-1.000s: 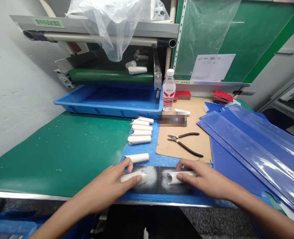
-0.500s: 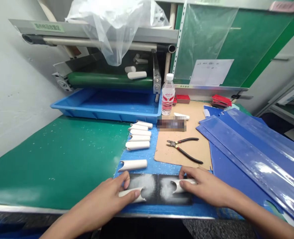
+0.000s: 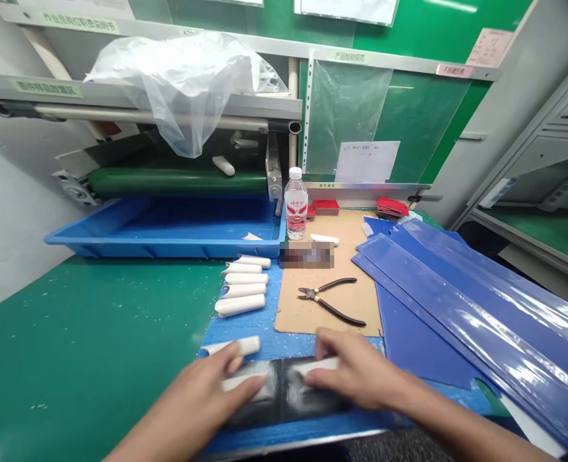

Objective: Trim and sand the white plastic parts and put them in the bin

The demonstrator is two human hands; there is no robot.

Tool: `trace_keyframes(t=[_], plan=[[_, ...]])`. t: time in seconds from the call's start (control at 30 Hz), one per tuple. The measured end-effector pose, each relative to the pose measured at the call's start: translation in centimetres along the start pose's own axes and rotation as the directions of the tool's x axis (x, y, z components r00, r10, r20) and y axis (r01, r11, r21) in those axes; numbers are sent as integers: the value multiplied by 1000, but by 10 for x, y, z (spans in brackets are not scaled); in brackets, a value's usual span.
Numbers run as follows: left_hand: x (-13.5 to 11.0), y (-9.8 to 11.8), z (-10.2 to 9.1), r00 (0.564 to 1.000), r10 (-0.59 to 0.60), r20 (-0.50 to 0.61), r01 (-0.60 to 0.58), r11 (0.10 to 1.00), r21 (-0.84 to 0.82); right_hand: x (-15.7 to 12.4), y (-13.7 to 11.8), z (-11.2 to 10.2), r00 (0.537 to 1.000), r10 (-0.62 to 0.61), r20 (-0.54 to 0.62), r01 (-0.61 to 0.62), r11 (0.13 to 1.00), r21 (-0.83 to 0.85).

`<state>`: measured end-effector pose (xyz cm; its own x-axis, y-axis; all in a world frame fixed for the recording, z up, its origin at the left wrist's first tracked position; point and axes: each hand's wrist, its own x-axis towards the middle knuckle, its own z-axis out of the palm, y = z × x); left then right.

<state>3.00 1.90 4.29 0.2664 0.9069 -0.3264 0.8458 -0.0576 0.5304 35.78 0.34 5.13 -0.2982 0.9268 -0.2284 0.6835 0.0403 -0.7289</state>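
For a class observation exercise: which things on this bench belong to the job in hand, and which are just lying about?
In use: left hand, right hand, white tube pieces, black powdery pad, row of white tubes.

Lying about: water bottle, pliers, blue sheets.

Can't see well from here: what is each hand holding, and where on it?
The left hand has its fingers across the top of a white tube piece; the right hand lies across another white tube piece. Both pieces rest on the black pad; firmness of grip cannot be told.
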Motion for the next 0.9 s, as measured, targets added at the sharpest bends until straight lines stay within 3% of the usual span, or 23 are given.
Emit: trace_keyframes(t=[0.03,0.17,0.3,0.43,0.53,0.67,0.83,0.9], plan=[[1,5,0,1000,29,-10,-29,1000,-11,1,-1,1,1000,-8,6,8,1000,20],[3,15,-1,998,-56,-3,56,998,-5,1,0,4,999,30,-32,-29,999,36],[0,19,-4,1000,11,-2,-11,1000,2,0,0,8,1000,19,-11,-19,999,47],[-3,21,-6,999,-47,-22,48,998,43,0,0,8,998,35,-46,-33,998,45],[-4,25,-4,999,35,-22,-34,998,55,-1,2,10,1000,-2,-15,3,998,64],[-6,25,-3,999,-25,-33,27,997,65,-6,7,10,998,54,-28,-52,996,71],[-9,22,-4,999,45,-19,-44,998,53,-4,3,10,1000,4,21,-5,998,65],[-10,22,-6,999,-14,-45,17,998,68,-2,1,11,1000,26,2,-26,998,57]])
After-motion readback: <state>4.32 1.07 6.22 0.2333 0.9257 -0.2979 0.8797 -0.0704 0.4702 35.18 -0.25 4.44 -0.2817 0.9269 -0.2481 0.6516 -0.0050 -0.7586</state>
